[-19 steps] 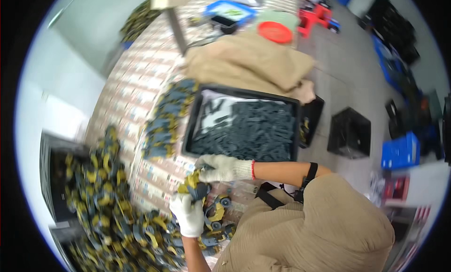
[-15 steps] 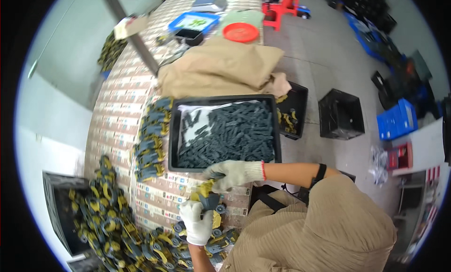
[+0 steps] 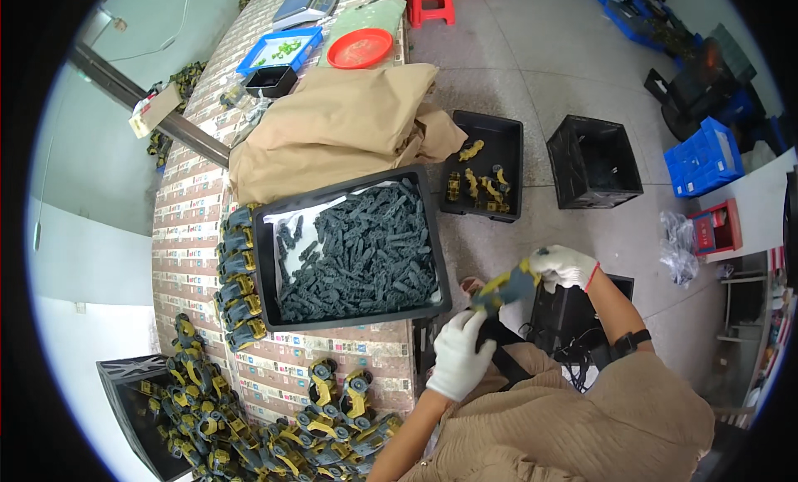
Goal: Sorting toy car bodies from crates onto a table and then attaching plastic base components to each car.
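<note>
The yellow-and-grey toy piece (image 3: 503, 287) between the gloved hands is motion-blurred, so its shape is unclear. The brown paper sacks (image 3: 332, 124) hide the tabletop (image 3: 191, 199) beneath. The bin of toy vehicles (image 3: 145, 399) at near left is cut off by the picture's rim.

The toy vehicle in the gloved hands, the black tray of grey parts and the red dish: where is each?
toy vehicle (image 3: 503, 287), head view, its yellow-grey body
black tray (image 3: 264, 270), head view, its left rim
red dish (image 3: 359, 48), head view, its centre

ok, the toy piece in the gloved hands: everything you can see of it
The toy vehicle is yellow and dark grey, plastic by the look, elongated, blurred so its parts are unclear. It is held off the table edge, tilted, over the lap. The right hand grips its upper end; the left hand is at its lower end. Both wear white gloves.
</note>
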A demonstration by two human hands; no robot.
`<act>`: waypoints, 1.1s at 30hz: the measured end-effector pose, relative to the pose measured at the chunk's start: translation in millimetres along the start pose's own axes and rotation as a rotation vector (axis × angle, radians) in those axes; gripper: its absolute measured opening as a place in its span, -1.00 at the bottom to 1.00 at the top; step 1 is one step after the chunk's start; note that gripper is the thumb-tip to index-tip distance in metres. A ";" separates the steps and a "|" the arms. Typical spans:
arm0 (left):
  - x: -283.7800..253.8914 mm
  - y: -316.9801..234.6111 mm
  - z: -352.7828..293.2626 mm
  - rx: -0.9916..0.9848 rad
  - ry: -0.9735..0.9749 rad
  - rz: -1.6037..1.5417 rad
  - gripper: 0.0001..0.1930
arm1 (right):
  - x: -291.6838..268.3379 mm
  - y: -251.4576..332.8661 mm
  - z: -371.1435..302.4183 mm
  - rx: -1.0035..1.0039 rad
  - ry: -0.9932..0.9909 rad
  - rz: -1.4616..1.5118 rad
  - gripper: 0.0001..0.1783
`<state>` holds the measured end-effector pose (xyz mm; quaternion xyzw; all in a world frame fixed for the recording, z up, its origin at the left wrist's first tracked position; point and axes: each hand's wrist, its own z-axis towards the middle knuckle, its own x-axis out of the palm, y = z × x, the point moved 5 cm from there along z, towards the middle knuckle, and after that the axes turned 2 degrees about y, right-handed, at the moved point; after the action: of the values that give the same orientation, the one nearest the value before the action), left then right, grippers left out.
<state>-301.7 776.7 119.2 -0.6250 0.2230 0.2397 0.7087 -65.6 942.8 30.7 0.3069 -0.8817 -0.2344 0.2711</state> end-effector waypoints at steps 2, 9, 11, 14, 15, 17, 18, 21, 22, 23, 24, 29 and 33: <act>6.5 18.4 -10.1 -0.111 0.018 -0.057 -0.56 | -72.9 -34.2 37.8 -0.055 -0.290 0.324 -0.64; 75.4 104.6 -179.8 -1.309 -0.144 -0.752 -0.66 | -223.8 -65.2 223.1 0.015 -0.683 0.390 -0.47; 78.2 83.4 -177.9 -1.306 -0.112 -0.696 -0.68 | -273.1 -72.2 265.6 0.075 -0.690 0.452 -0.46; 98.0 71.5 -215.8 -1.197 -0.032 -0.822 -0.68 | -303.8 -57.8 316.8 0.151 -0.676 0.511 -0.37; 109.5 73.2 -239.6 -1.262 0.064 -0.678 -0.67 | -312.4 -52.4 325.2 0.132 -0.721 0.540 -0.42; 123.2 70.5 -266.2 -1.296 0.148 -0.554 -0.63 | -325.4 -44.0 336.5 0.120 -0.838 0.579 -0.48; 127.9 68.6 -273.3 -1.309 0.144 -0.553 -0.63 | -326.3 -40.1 339.4 0.130 -0.831 0.576 -0.48; 118.8 54.0 -241.1 -1.693 -0.124 -0.634 -0.70 | -316.2 -27.7 337.3 0.079 -0.656 0.442 -0.51; 117.5 52.3 -235.6 -1.690 -0.143 -0.633 -0.70 | -309.3 -26.6 333.6 0.073 -0.642 0.435 -0.51; 116.1 50.2 -234.0 -1.714 -0.248 -0.630 -0.71 | -302.2 -29.8 331.3 0.095 -0.555 0.358 -0.52; 116.4 43.5 -237.9 -1.753 -0.371 -0.629 -0.71 | -289.8 -39.0 333.4 0.131 -0.455 0.269 -0.53; 132.0 56.4 -264.7 -1.580 -0.058 -0.349 -0.51 | -227.0 -70.7 293.7 0.342 -0.255 -0.251 -0.55; 87.7 43.4 -168.0 -1.478 -0.115 -0.215 -0.54 | -162.7 -73.2 237.1 0.413 0.077 -0.540 -0.48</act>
<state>-262.4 619.7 11.4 -0.9431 -0.0955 0.2887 0.1342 -74.6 1058.6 -242.3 0.5864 -0.7866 -0.1025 0.1643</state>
